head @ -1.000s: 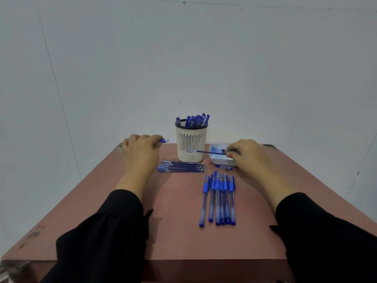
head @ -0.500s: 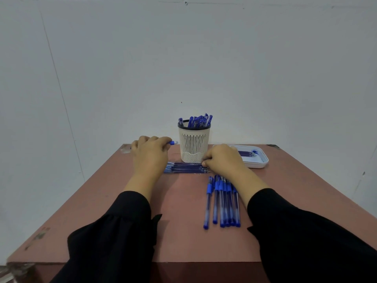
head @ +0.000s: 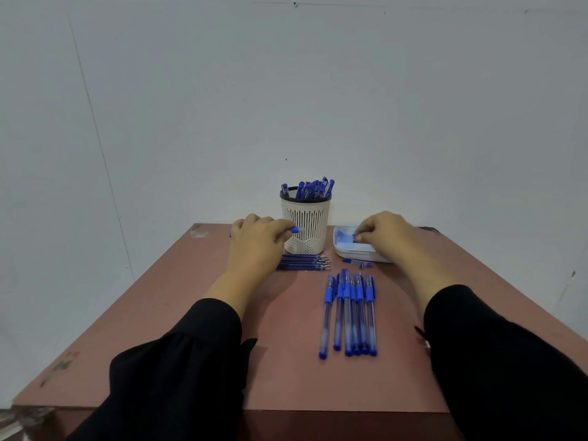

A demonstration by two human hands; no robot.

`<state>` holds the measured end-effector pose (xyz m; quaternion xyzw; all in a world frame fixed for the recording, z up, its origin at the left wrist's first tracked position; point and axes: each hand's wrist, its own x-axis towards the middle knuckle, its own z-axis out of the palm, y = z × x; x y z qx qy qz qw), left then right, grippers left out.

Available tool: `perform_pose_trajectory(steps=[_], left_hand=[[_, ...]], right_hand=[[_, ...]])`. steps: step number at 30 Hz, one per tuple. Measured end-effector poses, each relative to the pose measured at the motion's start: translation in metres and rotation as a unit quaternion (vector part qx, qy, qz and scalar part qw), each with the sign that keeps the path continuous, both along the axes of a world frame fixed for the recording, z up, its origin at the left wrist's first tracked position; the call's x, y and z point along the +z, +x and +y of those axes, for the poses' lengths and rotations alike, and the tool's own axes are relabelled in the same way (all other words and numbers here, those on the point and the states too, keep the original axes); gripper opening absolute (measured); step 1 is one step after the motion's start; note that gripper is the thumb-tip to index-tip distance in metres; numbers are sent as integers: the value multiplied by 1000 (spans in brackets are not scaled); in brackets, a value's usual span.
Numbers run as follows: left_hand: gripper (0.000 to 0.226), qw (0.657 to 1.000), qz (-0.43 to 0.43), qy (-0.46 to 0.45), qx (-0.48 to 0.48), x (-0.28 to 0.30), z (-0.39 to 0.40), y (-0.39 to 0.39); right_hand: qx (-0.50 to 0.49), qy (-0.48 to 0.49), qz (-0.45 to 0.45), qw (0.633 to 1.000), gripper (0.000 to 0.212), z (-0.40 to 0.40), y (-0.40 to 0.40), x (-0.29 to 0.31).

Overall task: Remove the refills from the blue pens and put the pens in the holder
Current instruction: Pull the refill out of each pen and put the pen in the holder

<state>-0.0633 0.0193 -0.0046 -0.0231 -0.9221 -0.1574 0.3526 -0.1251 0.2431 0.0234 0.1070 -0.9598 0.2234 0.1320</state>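
A white slotted holder (head: 306,227) with a dark rim stands at the table's far middle, with several blue pens standing in it. My left hand (head: 254,245) grips a blue pen barrel (head: 294,230) just left of the holder. My right hand (head: 386,238) hovers over a white tray (head: 345,248) to the holder's right, its fingertips pinching a small blue piece. Several refills (head: 304,262) lie side by side in front of the holder. A row of several blue pens (head: 350,313) lies nearer to me.
A small blue pen part (head: 358,262) lies in front of the tray. The reddish-brown table (head: 178,313) ends at a grey wall behind the holder. Black sleeves cover both forearms.
My right hand left the refill pile in front of the holder and moved right, over the white tray. My left hand stayed beside the holder with the pen barrel.
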Motion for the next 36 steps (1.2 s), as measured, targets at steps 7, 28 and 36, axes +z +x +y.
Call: perform_pose_trajectory(steps=[7,28,36], left_hand=[[24,999,9,6,-33,-2,5,-2],[26,1000,-11,-5,-28,-4,6,-1],[25,999,-14,-5,-32,-5,7,-2]], right_hand=[[-41,124,-83,988,16,28,-11,3],[92,41,121,987,16,-1,17,-3],[84,42,94,991,16,0,21,-5]])
